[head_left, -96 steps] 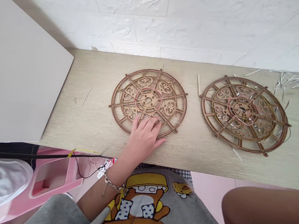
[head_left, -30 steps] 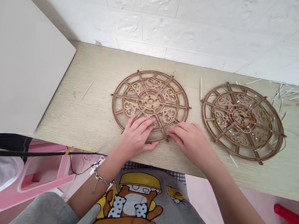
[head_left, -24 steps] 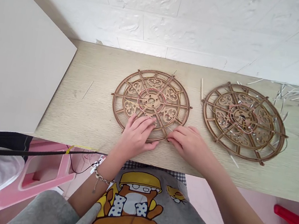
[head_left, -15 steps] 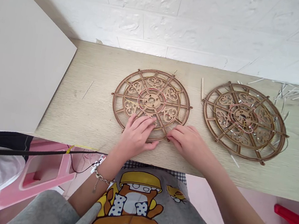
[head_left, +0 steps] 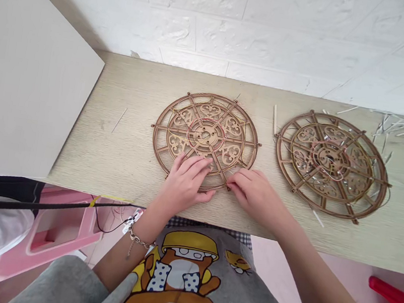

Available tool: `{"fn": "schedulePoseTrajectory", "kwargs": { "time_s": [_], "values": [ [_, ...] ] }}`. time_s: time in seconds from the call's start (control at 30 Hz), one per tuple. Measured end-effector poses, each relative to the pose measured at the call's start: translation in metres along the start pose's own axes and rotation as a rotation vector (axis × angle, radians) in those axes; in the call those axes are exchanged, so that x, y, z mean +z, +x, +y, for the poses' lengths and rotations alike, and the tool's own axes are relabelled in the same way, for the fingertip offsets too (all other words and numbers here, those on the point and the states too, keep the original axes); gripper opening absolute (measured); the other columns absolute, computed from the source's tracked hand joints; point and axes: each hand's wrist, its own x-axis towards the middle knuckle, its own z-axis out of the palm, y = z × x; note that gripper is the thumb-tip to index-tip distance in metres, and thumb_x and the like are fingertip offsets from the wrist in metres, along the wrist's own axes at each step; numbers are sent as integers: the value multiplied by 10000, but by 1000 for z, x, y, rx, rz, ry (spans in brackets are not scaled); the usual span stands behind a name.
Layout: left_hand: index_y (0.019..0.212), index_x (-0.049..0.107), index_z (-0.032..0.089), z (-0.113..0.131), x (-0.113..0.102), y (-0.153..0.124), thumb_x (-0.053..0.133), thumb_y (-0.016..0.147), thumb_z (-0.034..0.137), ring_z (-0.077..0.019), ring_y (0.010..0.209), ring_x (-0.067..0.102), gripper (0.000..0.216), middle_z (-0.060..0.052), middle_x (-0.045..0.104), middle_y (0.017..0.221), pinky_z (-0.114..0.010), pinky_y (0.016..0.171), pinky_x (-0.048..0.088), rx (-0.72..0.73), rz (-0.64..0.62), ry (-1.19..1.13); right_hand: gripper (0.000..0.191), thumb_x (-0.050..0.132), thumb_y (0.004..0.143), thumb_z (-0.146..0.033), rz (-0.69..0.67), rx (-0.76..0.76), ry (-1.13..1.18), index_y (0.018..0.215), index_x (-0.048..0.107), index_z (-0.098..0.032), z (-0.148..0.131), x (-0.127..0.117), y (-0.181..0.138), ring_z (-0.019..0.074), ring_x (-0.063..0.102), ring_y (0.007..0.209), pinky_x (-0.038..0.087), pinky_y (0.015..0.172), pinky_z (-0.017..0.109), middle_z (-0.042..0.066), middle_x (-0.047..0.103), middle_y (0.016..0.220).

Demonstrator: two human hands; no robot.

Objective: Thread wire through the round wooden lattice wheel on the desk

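A round brown openwork wheel [head_left: 207,135] with spokes and scroll cut-outs lies flat on the table. Thin red and yellow wires run in rings around it. My left hand [head_left: 185,179] rests over its near edge, fingers stretched out and thumb apart, steadying nothing I can see between them. At the near right rim, my right hand [head_left: 252,191] pinches with thumb and forefinger beside a spoke end. A thin pale strand shows by those fingertips, but what they grip is too small to make out. The wheel's near rim is partly hidden under both hands.
A second brown wheel [head_left: 332,162], also wired, lies to the right. Behind it are scattered white strips [head_left: 397,126], and a pale stick [head_left: 274,119] lies between the wheels. A white panel [head_left: 29,67] stands at left; the white wall [head_left: 219,28] bounds the back.
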Motion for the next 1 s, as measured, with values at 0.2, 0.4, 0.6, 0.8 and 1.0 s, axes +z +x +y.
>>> {"fn": "schedulePoseTrajectory", "kwargs": {
  "time_s": [0.2,0.4,0.6,0.8,1.0],
  "values": [
    [1061,613,161,0,0,0,552,836,410,-256,1144,530,341,-101,626,1214,-488,1102,252,-4,-15,-7,128,469,901,-140,38,-7,49,837,577,-159,1,2,-1,152,540,768,394,747,285,28,592,796],
    [1060,623,172,0,-1,0,573,824,404,-259,1133,531,336,-102,629,1201,-495,1103,245,-13,-16,-17,143,472,901,-148,37,-11,37,831,596,-162,1,3,-1,152,542,771,401,755,289,30,590,788],
    [1047,628,176,1,-1,0,577,821,404,-256,1133,531,326,-96,631,1198,-499,1113,223,-18,-14,-21,161,468,911,-156,2,-20,-22,816,597,-164,2,3,-2,149,537,763,382,737,276,25,585,788],
    [1059,623,170,-1,-1,0,580,819,393,-259,1145,519,331,-100,623,1208,-511,1116,212,-13,-41,-29,152,510,859,-71,-113,-211,-300,782,600,-166,-4,-11,10,159,542,737,344,746,299,29,598,788],
    [1049,620,181,0,2,0,573,822,400,-261,1144,521,318,-103,626,1199,-514,1127,171,-12,-26,-24,169,515,832,-67,-184,-379,-465,744,629,-156,-15,-24,25,186,563,735,329,727,327,57,618,764]
  ]
}}
